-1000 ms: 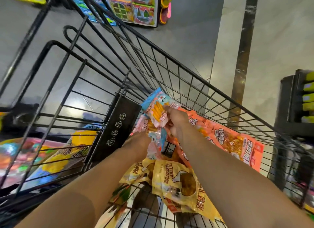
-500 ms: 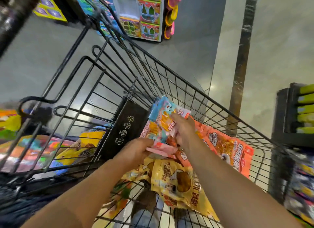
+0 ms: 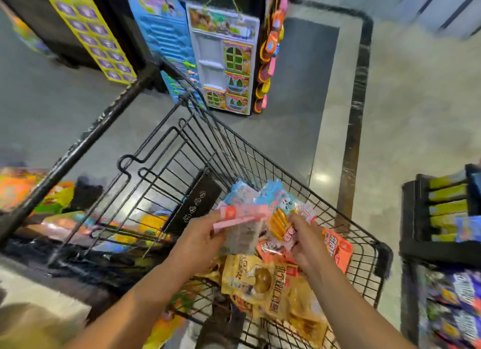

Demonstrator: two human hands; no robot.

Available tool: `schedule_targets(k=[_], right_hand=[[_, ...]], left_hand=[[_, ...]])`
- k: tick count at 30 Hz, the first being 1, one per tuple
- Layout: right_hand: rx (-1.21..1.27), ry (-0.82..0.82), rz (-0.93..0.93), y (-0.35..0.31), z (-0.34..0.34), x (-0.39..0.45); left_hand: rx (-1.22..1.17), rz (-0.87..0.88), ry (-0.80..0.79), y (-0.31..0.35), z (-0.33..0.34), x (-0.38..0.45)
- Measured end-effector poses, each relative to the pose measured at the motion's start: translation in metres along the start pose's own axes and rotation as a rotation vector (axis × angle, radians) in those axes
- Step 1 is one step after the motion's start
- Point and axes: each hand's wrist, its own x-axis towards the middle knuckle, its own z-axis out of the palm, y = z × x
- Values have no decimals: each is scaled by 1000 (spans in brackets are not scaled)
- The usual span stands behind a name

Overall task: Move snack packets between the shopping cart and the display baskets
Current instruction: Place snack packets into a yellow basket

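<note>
A black wire shopping cart (image 3: 263, 161) stands in front of me. Inside it lie a yellow snack packet (image 3: 270, 283) and orange packets (image 3: 335, 247). My left hand (image 3: 200, 239) grips a pink-topped packet (image 3: 242, 223) held above the cart. My right hand (image 3: 304, 239) grips a blue and pink packet with yellow sticks printed on it (image 3: 281, 213). The two packets touch each other between my hands.
A display basket with colourful packets (image 3: 59, 213) sits low on the left behind a black bar (image 3: 86, 140). A black shelf with green and blue packets (image 3: 447, 213) stands on the right. Toy displays (image 3: 223, 59) stand beyond the cart across the grey floor.
Both hands have lifted the packets higher above the cart. The view has tilted up, so more of the floor and the toy displays shows.
</note>
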Motion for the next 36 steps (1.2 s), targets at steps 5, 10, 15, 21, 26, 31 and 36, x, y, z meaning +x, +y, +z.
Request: schedule_targets(k=[5,10,15,21,26,31,36], right_hand=[[-16,-155,-19,-13,-36,-66],[36,-297,-48,-22,-59,-135],[-21,-290,-59,-21,-50,-184],[-131,-443,-4,-15,-31,-226],[-234,-638,18,14,3,-279],[-339,-796,2,68,46,-353],[-437,-953,65,150,78,-420]], left_hand=[[-135,-155,272,60,-7,-79],[-269,-131,534,103,-3,-172],[-458,-224,710,114,16,-233],[-563,-360,925,119,2,-302],[-625,-286,1072,119,-21,-380],[-802,-76,1216,116,-32,-479],[-925,-104,1493,92,-39,-595]])
